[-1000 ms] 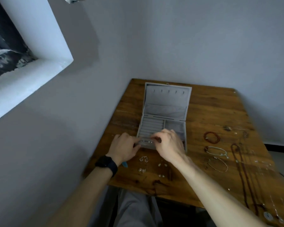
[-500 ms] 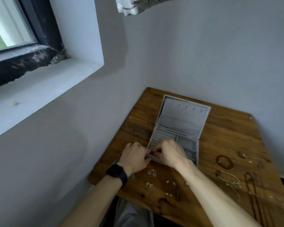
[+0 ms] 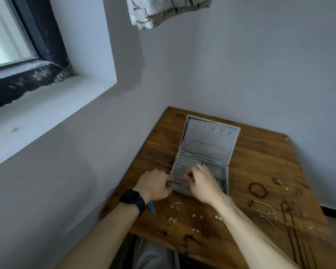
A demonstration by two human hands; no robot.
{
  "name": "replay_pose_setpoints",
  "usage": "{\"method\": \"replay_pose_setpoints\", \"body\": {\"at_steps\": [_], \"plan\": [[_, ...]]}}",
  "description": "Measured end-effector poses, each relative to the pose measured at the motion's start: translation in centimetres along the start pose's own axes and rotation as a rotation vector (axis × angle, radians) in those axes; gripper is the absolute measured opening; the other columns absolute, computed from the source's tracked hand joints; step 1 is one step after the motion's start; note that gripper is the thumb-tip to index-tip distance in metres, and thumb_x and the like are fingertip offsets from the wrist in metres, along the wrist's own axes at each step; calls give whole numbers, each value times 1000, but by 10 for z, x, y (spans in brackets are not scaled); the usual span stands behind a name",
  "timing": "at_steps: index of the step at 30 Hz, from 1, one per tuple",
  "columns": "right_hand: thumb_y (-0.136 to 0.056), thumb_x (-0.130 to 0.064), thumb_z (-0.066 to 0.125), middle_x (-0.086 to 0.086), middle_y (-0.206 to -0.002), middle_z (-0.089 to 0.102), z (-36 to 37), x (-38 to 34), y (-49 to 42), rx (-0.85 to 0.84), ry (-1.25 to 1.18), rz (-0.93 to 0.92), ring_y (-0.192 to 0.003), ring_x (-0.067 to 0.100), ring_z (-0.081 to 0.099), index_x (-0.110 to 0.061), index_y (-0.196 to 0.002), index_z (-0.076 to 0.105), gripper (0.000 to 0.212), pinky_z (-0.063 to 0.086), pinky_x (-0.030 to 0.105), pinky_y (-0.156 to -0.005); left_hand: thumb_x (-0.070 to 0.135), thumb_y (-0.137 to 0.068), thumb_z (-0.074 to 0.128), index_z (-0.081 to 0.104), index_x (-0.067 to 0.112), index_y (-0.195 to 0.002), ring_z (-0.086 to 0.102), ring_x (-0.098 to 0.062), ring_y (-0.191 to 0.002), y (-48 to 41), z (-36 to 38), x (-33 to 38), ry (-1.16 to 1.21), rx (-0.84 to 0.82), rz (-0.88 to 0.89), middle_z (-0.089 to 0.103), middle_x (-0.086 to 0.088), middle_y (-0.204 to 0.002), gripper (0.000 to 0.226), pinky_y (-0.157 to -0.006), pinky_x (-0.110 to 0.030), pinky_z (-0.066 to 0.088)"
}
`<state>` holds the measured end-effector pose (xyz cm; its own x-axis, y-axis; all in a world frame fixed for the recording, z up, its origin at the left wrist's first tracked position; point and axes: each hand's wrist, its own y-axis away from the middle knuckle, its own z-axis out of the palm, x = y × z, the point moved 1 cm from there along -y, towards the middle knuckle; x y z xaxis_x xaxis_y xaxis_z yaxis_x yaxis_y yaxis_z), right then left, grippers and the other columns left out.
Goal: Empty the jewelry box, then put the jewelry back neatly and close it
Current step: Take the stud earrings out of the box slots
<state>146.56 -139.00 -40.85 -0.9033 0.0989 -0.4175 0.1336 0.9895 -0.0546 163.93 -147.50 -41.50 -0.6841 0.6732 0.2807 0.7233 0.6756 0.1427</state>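
Logged window in upper left of frame and patterned cloth hanging at top centre. Found wooden table filling lower right, set into the wall corner. Spotted black watch on left wrist, lower centre. Marked left hand at near-left corner of grey box, fingers curled narrow, gripping that corner's front edge. Caught blue object just below that hand, partly hidden; could not identify. Placed the box at centre of frame on the table, lid up and leaning back, ring rolls in left half, open compartments in right half. Noted small earrings loose on the table below the box, between the forearms. Marked right hand over the ring rolls, fingers curled in, tips bunched close; could not tell whether anything was pinched. Saw red bracelet right of the box, silver bracelets below it, long necklace at lower right, blurred.
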Motion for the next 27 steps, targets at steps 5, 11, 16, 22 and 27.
{"method": "replay_pose_setpoints", "body": {"at_steps": [5,11,16,22,27], "plan": [[-102,-28,53,-11,-108,54,0,33,41,221,-164,142,-103,6,51,-20,-109,62,13,40,21,-88,48,-99,55,63,34,-132,61,-14,-111,-2,0,-3,-38,34,39,65,4,-128,37,-90,-38,55],[-101,-23,57,-10,-101,56,0,61,68,289,-298,250,-99,8,54,-21,-102,61,5,36,17,-81,54,-97,54,66,33,-124,61,-14,-100,-3,-17,8,-1,-50,-38,65,6,-117,36,-79,-32,54],[-103,-21,53,-7,-103,62,-3,69,81,318,-399,316,-95,9,58,-19,-104,57,5,39,13,-75,47,-98,57,70,31,-112,63,-16,-98,-19,-21,17,2,-105,-141,67,3,-114,25,-84,-34,55],[-101,-19,57,-14,-94,64,-9,71,118,417,-460,372,-86,-4,59,-21,-101,58,2,42,4,-65,40,-95,64,72,21,-102,64,-17,-96,-40,-17,23,-59,-174,-192,69,0,-108,21,-88,-37,56],[-97,-21,63,-21,-99,67,-6,74,157,450,-510,375,-96,-13,59,-27,-102,67,9,42,1,-76,39,-101,53,66,13,-112,56,-20,-98,-40,-13,25,-154,-160,-137,49,-6,-119,31,-88,-34,50]]}}
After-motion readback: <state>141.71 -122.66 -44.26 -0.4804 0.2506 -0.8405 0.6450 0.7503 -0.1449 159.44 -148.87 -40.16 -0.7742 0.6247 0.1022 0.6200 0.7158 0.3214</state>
